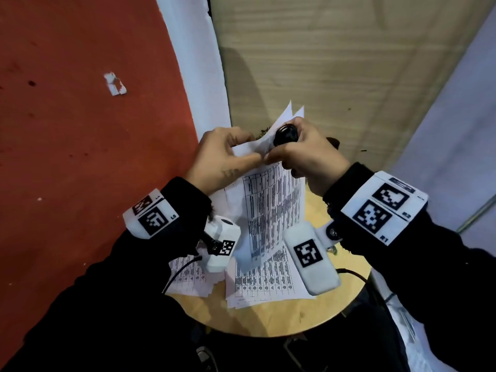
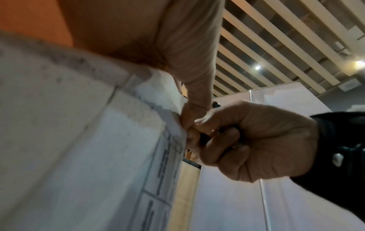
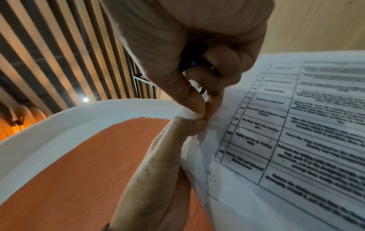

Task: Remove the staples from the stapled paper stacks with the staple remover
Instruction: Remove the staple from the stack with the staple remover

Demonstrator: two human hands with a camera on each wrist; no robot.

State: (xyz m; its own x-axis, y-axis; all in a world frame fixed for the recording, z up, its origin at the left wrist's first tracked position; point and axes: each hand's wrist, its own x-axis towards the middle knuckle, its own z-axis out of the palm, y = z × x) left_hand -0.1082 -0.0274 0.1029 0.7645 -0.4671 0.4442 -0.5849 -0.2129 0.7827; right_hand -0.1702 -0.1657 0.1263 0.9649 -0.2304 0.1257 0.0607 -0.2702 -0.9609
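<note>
A stapled paper stack [image 1: 271,202] printed with tables is held up above the table. My left hand [image 1: 249,150] pinches its upper corner between thumb and fingers. My right hand [image 1: 273,154] grips the black staple remover [image 1: 284,134] in its curled fingers, and its thumb and forefinger tips meet at the same corner, touching my left thumb. In the left wrist view the paper stack [image 2: 79,148] fills the left and the right hand [image 2: 256,140] closes round the remover [image 2: 227,131]. In the right wrist view the remover [image 3: 193,59] shows dark inside the fist beside the paper stack [image 3: 296,132]. The staple itself is hidden.
A small round wooden table [image 1: 295,315] lies below my hands, with two more printed paper stacks [image 1: 268,285] [image 1: 188,275] on it. Red carpet [image 1: 80,157] with a torn paper scrap [image 1: 115,84] lies to the left. White partition panels [image 1: 204,76] stand around.
</note>
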